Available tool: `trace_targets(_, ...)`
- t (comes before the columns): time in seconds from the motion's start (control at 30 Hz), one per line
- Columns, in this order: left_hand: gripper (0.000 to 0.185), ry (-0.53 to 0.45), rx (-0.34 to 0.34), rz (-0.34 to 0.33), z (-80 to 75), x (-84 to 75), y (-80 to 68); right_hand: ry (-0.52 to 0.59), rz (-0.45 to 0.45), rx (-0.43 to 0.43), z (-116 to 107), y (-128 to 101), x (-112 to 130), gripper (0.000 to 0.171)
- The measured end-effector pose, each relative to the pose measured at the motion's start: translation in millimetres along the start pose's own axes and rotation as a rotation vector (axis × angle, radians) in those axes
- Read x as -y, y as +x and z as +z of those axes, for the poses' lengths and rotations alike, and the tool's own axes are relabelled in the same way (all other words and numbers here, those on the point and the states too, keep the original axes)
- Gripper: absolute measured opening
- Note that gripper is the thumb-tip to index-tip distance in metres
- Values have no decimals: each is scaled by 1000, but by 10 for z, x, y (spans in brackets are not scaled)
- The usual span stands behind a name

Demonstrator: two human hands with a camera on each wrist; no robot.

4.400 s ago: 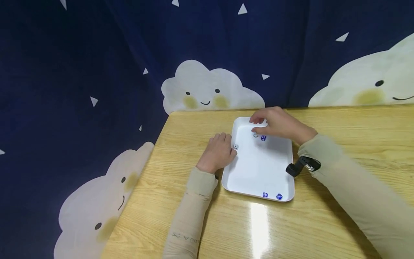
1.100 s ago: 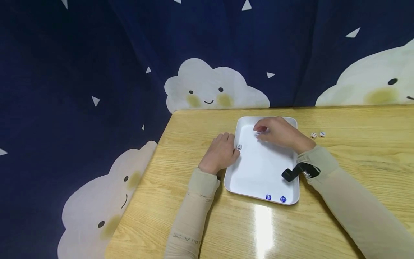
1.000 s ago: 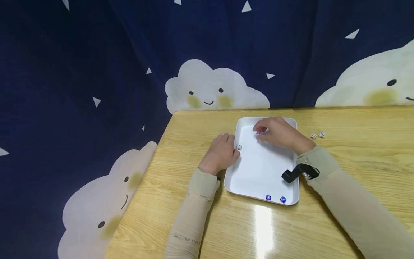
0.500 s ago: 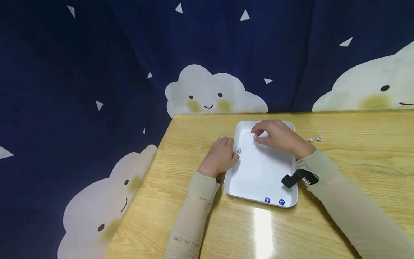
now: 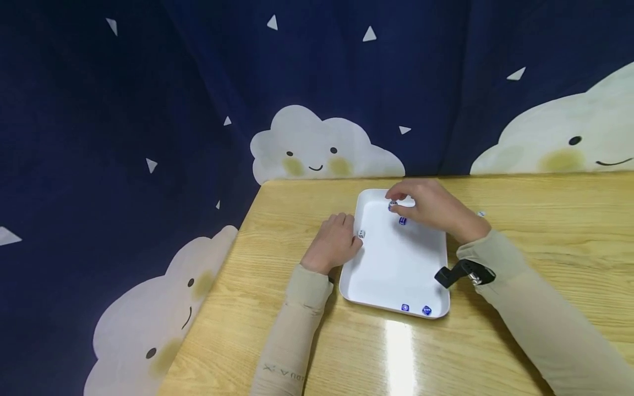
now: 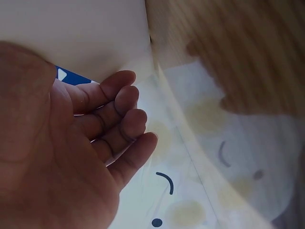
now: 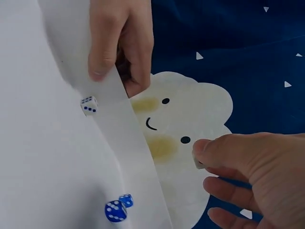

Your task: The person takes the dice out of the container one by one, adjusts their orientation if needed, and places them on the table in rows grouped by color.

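Note:
A white tray [image 5: 391, 275] lies on the wooden table. My right hand [image 5: 398, 200] hovers over its far end and pinches a small white die [image 5: 392, 205] between thumb and fingertips; the right wrist view shows the same die [image 7: 198, 162] in that hand [image 7: 212, 155]. Below it a blue die [image 5: 402, 221] lies in the tray. My left hand [image 5: 342, 237] holds the tray's left rim, thumb over the edge [image 7: 102, 52], beside a white die [image 5: 361, 234]. Two blue dice [image 5: 416, 309] sit at the near rim.
One white die [image 5: 481, 214] lies on the table right of the tray, partly behind my right hand. A dark blue curtain with cloud faces [image 5: 317, 143] hangs behind the table. The table's left edge [image 5: 213, 286] runs close to my left arm.
My right hand has lifted a little with the white die pinched in it, uncovering the blue die beneath. The left hand has stayed on the rim. The head view has shifted slightly.

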State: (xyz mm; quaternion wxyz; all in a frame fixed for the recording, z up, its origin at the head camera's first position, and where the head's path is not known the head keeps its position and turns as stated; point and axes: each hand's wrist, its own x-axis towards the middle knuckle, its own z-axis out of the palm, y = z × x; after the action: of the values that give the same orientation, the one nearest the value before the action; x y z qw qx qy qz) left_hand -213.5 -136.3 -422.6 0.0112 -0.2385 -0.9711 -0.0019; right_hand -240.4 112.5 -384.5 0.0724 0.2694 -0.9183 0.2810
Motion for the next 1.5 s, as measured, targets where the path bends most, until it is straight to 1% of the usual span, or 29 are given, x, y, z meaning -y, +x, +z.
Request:
trace_targets(0.3, 28, -15, 4, 0, 18, 35, 22, 7, 25, -29, -124, -86, 21, 28)
trace_targets(0.6, 25, -23, -3, 4, 13, 103, 7, -1, 81, -18, -222, -166, -13, 28)
trace_targets(0.73, 25, -31, -7, 7, 13, 133, -6, -8, 91, -29, -247, -217, -54, 28)
trace_targets(0.93, 26, -41, 2, 2, -3, 169, -32, -29, 75, -38, -285, -288, -116, 27)
trace_targets(1.13, 27, -53, 11, -3, -5, 190, -44, -43, 125, -15, -338, -349, -180, 30)
trace_targets(1.5, 25, -59, 23, -11, -4, 247, -54, -72, 141, -37, -353, -429, -331, 30)
